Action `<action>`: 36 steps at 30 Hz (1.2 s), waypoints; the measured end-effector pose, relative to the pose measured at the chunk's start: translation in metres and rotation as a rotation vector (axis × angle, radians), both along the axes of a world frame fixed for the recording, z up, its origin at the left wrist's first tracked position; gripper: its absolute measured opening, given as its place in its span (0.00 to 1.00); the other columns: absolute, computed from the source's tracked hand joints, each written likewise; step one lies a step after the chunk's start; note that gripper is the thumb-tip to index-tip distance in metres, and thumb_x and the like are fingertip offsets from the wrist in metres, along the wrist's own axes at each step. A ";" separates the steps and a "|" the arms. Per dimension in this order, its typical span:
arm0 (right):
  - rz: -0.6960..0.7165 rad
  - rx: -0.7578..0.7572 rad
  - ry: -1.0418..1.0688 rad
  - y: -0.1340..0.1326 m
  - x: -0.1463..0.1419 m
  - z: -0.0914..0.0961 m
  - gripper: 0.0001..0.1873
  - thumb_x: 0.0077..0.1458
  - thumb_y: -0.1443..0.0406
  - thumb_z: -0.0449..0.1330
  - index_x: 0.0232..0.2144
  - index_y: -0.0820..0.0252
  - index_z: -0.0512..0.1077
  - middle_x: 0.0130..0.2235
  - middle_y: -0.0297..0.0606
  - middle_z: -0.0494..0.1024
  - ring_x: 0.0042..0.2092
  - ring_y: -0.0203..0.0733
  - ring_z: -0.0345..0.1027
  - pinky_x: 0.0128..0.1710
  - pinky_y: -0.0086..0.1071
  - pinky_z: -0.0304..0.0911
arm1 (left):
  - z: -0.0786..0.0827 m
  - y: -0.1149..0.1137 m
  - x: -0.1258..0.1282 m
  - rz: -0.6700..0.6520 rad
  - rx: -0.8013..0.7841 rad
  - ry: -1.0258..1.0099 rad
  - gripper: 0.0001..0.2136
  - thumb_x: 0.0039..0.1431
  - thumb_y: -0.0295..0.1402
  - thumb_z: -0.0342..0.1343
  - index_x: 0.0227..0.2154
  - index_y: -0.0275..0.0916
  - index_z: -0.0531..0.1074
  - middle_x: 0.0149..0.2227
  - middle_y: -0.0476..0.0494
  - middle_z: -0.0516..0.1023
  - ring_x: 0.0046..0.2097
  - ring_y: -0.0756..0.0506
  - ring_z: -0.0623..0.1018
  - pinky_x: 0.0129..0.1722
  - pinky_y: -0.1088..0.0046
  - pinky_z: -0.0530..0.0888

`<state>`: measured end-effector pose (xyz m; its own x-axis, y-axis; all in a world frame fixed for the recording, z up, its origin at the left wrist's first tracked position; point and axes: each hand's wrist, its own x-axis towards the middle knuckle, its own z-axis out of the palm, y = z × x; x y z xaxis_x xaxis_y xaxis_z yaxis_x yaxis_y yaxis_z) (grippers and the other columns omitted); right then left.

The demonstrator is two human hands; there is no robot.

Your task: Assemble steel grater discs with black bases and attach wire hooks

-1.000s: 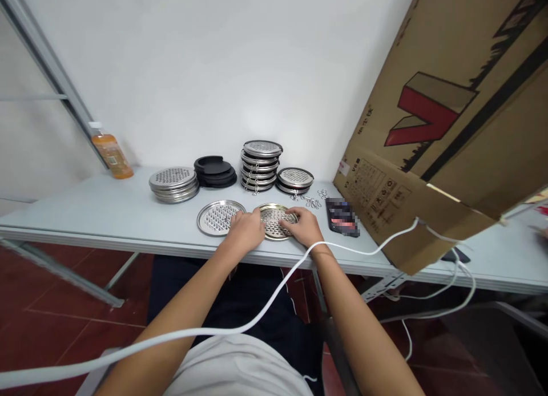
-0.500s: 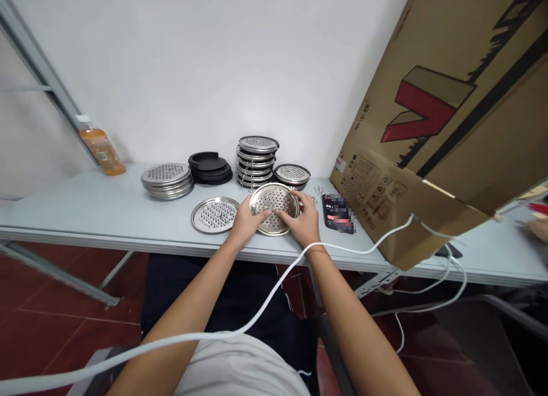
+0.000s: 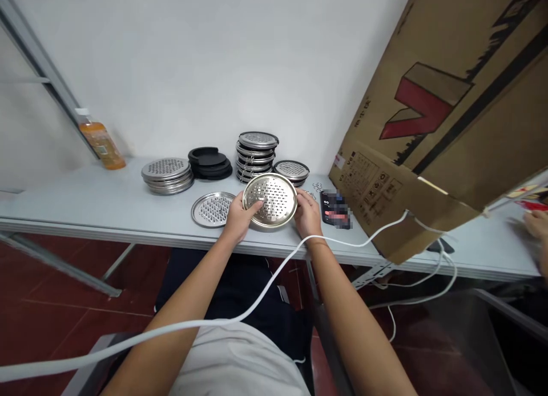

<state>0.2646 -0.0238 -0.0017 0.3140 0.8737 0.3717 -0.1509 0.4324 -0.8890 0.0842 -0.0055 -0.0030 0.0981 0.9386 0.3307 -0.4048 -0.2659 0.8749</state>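
Two hands: left hand (image 3: pixel 237 216) and right hand (image 3: pixel 307 213) clasp one perforated steel disc (image 3: pixel 270 199) at nine and three o'clock of its rim, fingers curled round the edge.
Disc: tilted, face toward the camera, over the near edge of the table (image 3: pixel 85 207).
Nine o'clock: second perforated disc (image 3: pixel 212 209) lies flat, just beside the left hand.
Twelve o'clock: tall stack (image 3: pixel 257 155) and short stack (image 3: pixel 291 170) of rimmed discs.
Ten o'clock: black rings (image 3: pixel 210 163), pile of bare discs (image 3: pixel 166 175), orange bottle (image 3: pixel 99 142).
Three o'clock: phone (image 3: pixel 336 209), then the overhanging cardboard box (image 3: pixel 440 116).
Open room: bare tabletop at eight o'clock.
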 end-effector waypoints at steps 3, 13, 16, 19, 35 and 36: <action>0.023 -0.007 -0.050 -0.001 0.000 0.001 0.21 0.53 0.56 0.58 0.47 0.57 0.76 0.46 0.40 0.80 0.48 0.49 0.74 0.45 0.40 0.70 | 0.000 0.000 0.001 0.022 0.016 0.014 0.20 0.48 0.35 0.68 0.44 0.37 0.73 0.43 0.41 0.80 0.44 0.44 0.79 0.48 0.65 0.74; -0.001 0.085 -0.273 -0.011 -0.008 0.010 0.30 0.51 0.54 0.64 0.54 0.59 0.72 0.50 0.42 0.78 0.51 0.49 0.73 0.52 0.42 0.68 | 0.001 -0.001 0.001 0.052 0.060 0.074 0.23 0.48 0.36 0.67 0.47 0.37 0.70 0.45 0.41 0.79 0.45 0.44 0.79 0.49 0.66 0.73; -0.010 0.062 -0.283 -0.010 -0.009 0.009 0.30 0.50 0.54 0.65 0.54 0.60 0.71 0.50 0.44 0.78 0.50 0.50 0.73 0.50 0.41 0.70 | 0.002 -0.002 0.001 0.051 0.073 0.104 0.23 0.48 0.36 0.67 0.47 0.37 0.70 0.45 0.41 0.79 0.45 0.44 0.79 0.48 0.66 0.74; -0.012 0.046 -0.290 -0.011 -0.009 0.010 0.29 0.50 0.54 0.64 0.52 0.61 0.71 0.49 0.44 0.79 0.49 0.50 0.74 0.49 0.41 0.70 | 0.003 -0.004 0.000 0.071 0.079 0.143 0.22 0.48 0.37 0.67 0.45 0.36 0.71 0.43 0.41 0.79 0.44 0.44 0.78 0.47 0.66 0.74; 0.016 -0.046 -0.120 -0.007 0.007 0.014 0.19 0.49 0.56 0.64 0.43 0.57 0.76 0.37 0.38 0.82 0.39 0.46 0.76 0.41 0.38 0.71 | 0.012 -0.014 -0.004 0.097 0.113 0.350 0.15 0.56 0.38 0.60 0.44 0.37 0.74 0.41 0.43 0.80 0.43 0.42 0.78 0.44 0.68 0.74; 0.029 -0.071 -0.126 -0.009 0.010 0.017 0.18 0.49 0.57 0.64 0.41 0.58 0.77 0.35 0.37 0.82 0.37 0.45 0.76 0.39 0.36 0.70 | 0.013 -0.015 -0.005 0.068 0.127 0.404 0.15 0.56 0.38 0.60 0.43 0.37 0.74 0.40 0.43 0.80 0.42 0.42 0.78 0.43 0.68 0.74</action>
